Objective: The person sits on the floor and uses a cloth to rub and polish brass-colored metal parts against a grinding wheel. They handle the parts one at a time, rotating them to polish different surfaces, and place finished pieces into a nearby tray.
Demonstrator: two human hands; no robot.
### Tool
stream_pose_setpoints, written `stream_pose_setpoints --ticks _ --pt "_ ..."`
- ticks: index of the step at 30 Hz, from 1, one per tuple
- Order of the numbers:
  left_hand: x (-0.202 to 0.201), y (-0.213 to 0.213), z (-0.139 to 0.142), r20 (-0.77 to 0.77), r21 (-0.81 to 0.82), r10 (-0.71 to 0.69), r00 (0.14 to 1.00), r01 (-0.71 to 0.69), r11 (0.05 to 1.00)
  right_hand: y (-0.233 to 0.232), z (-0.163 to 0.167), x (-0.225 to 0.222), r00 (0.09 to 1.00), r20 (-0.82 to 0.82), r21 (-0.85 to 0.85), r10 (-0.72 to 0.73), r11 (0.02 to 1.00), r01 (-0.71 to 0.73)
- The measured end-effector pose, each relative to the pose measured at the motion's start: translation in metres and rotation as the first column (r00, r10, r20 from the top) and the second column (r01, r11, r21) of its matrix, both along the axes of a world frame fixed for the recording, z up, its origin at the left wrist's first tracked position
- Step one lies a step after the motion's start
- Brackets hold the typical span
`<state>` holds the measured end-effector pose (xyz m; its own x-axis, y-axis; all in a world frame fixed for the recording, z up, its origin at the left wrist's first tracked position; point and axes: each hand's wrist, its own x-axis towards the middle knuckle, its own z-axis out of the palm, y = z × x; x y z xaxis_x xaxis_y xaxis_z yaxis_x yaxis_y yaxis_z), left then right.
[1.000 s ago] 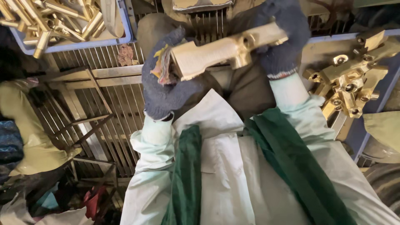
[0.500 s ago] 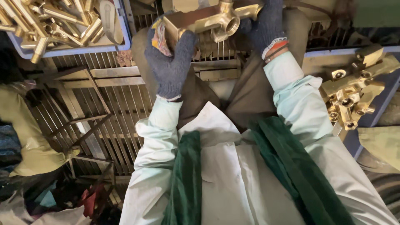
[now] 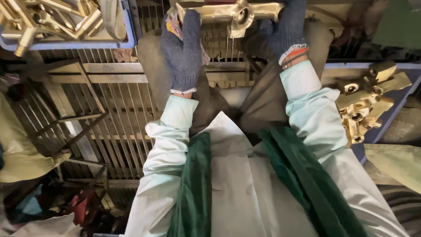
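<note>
Slatted metal grating [image 3: 118,114] is seen filling the left and centre of the view, below the knees. Lap is covered by a pale apron [image 3: 232,184] flanked by two dark green strips of cloth [image 3: 307,175].

Blue-rimmed tray [image 3: 125,41] is set at upper left and is loaded with brass parts [image 3: 52,19], piled loosely. Second blue tray [image 3: 372,131] is placed at right, near the right forearm; a smaller heap of brass fittings [image 3: 364,105] with round bores is held in it.

Brass tap body [image 3: 232,13] is held at the top edge of frame, above the knees, roughly level, round port facing the camera. Upper part is cut off by the frame edge.

Left hand [image 3: 184,48], in a dark blue knit glove, is wrapped around the left end of the tap body; fingers are closed on it, with a multicoloured rag [image 3: 173,24] pinched against the metal under the glove.

Right hand [image 3: 285,28], also gloved, is closed on the right end of the same piece; fingers are curled over it. Red-and-white cuff is shown at that wrist, pale sleeve below.
</note>
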<state>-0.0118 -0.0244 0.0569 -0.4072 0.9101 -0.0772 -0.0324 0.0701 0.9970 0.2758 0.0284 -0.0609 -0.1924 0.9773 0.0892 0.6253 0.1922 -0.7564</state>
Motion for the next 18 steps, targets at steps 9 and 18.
stream_pose_setpoints --ticks 9,18 --pt "0.001 0.002 -0.064 -0.032 -0.015 0.001 0.999 -0.001 1.0 -0.006 0.077 -0.015 0.932 0.354 0.473 -0.078 0.875 -0.107" --pt "0.034 0.008 -0.171 -0.635 -0.079 -0.095 0.767 0.058 0.995 -0.007 0.148 -0.063 0.456 -0.755 -0.385 -0.472 0.881 0.274"
